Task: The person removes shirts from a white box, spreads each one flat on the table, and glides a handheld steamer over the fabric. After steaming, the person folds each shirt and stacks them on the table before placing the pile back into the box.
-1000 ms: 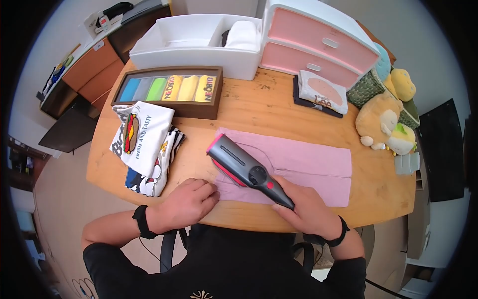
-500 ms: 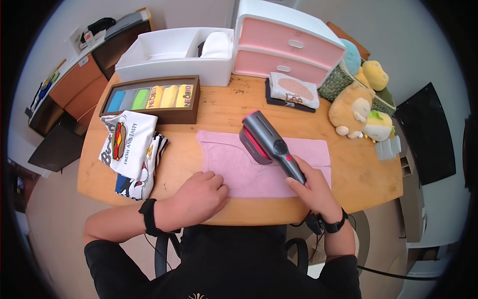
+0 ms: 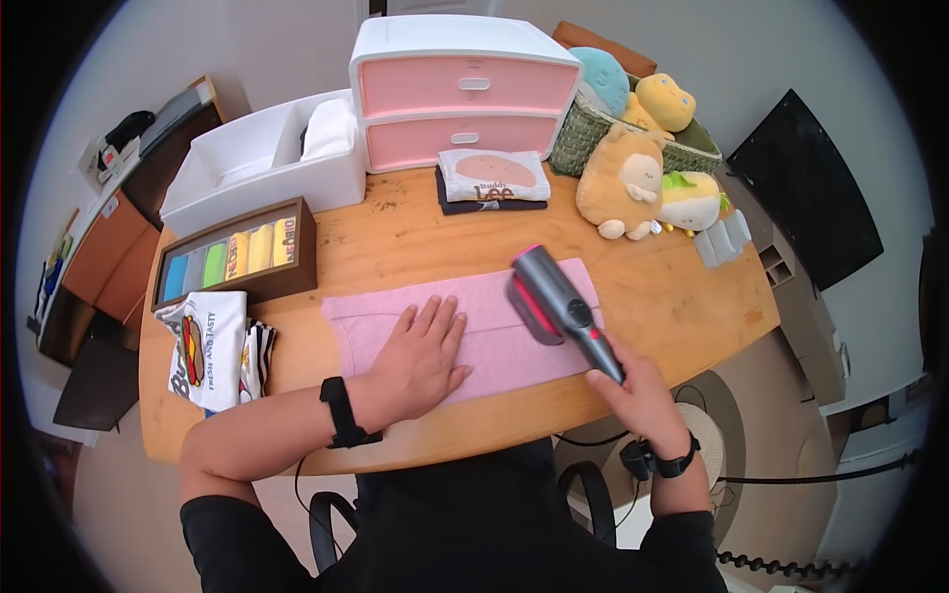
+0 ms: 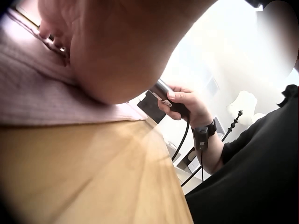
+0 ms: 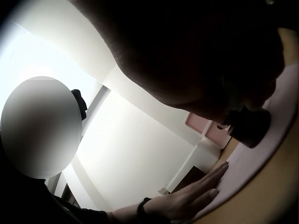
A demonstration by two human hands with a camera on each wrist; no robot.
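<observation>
A folded pink shirt (image 3: 489, 361) lies near the table's front edge. My left hand (image 3: 420, 351) rests flat on it, fingers spread and pointing away from me; in the left wrist view its palm heel presses on the pink cloth (image 4: 42, 102). My right hand (image 3: 638, 390) grips the handle of a grey and red handheld garment steamer (image 3: 556, 295), fingers wrapped round it. The steamer's head is over the shirt's right end, its plate side turned left. In the dark right wrist view, the steamer's end (image 5: 252, 128) shows close over the cloth.
On the left are folded printed shirts (image 3: 213, 346), a brown box (image 3: 308, 247) of rolled clothes and a white bin (image 3: 267, 193). Behind stand a pink drawer unit (image 3: 465, 84) and another folded shirt (image 3: 494, 178). Plush toys (image 3: 618, 183) and a green basket (image 3: 568, 148) fill the back right.
My left hand has gone from loosely curled at the shirt's left front to flat on the cloth. The steamer has moved right along the shirt. The head view has turned right.
</observation>
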